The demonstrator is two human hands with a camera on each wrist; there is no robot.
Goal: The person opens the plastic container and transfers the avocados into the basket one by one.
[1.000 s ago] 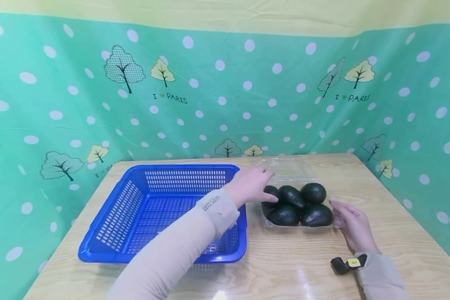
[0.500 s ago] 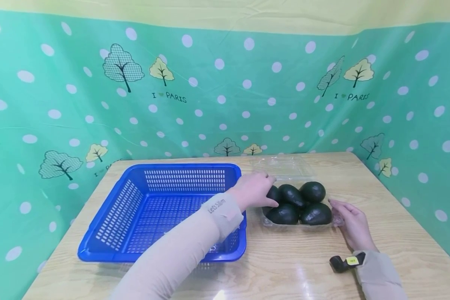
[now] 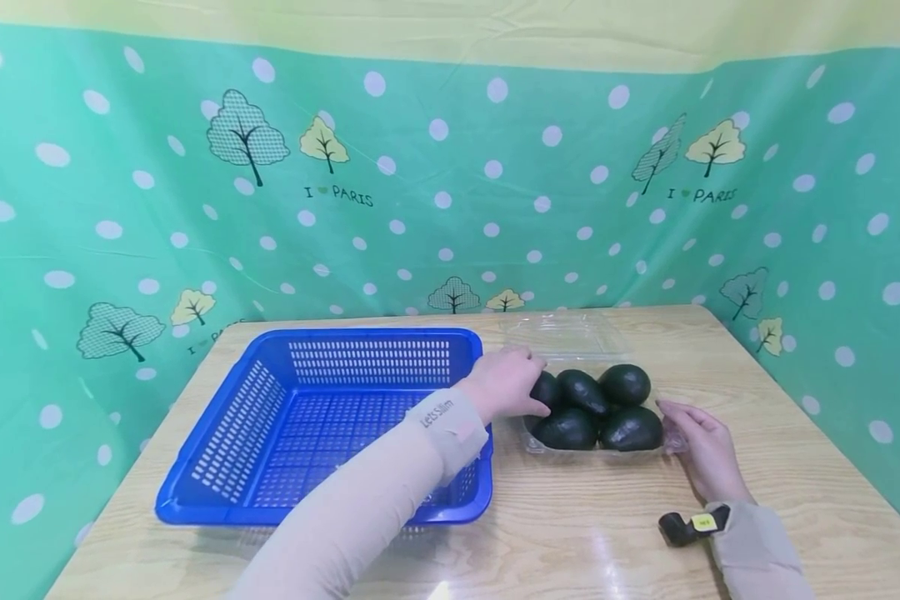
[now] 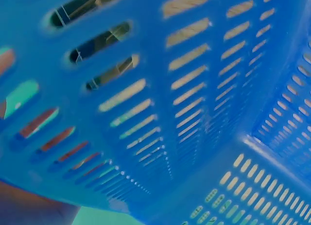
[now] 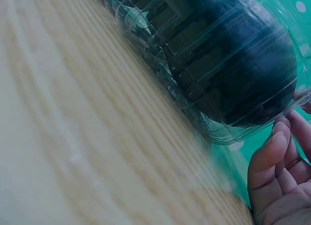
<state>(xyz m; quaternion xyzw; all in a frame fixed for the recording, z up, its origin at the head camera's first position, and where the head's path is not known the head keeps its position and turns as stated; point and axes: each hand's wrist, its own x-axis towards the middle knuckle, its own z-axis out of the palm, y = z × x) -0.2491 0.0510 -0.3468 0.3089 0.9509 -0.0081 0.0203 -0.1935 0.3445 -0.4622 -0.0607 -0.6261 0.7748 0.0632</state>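
Several dark green avocados (image 3: 630,428) sit in a clear plastic container (image 3: 547,448) at the right of the table. My left hand (image 3: 504,383) reaches across the blue basket's right rim and grips the back-left avocado (image 3: 546,389), thumb at its near side and fingers behind. Basket wall fills the left wrist view, with part of that hand (image 4: 29,208) at the lower left edge. My right hand (image 3: 707,450) pinches the container's right rim between thumb and fingers. From the right wrist, the fingertips (image 5: 274,147) show at the edge of the clear wall, an avocado behind it.
The blue plastic basket (image 3: 326,512) with slotted walls stands on the left of the wooden table (image 3: 562,533). Behind the avocados lies the container's clear lid (image 3: 570,333). A black strap device with a yellow label (image 3: 703,522) is on my right wrist. A green patterned curtain (image 3: 435,233) hangs behind.
My left hand has settled lower over the back-left avocado, its fingers closing in around it. The right hand has stayed at the container's rim.
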